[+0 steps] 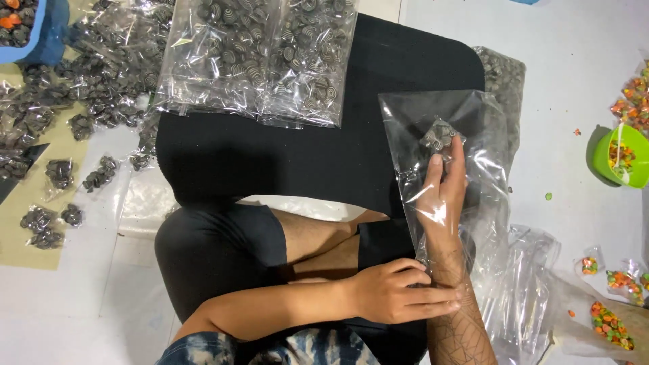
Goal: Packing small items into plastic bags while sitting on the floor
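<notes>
At the right fingertips: small cluster of striped dark pieces, pinched deep inside a clear plastic bag.
Right hand: thrust into the bag to the wrist, fingers pressed together round the pieces.
Left hand: crossed over, fingers laid flat and close on the right forearm at the bag's mouth.
Beneath the fingers: black cushion across the lap.
Beyond the fingers: two filled bags on the cushion's far edge.
Right of the fingers: green bowl of coloured pieces, on the floor.
</notes>
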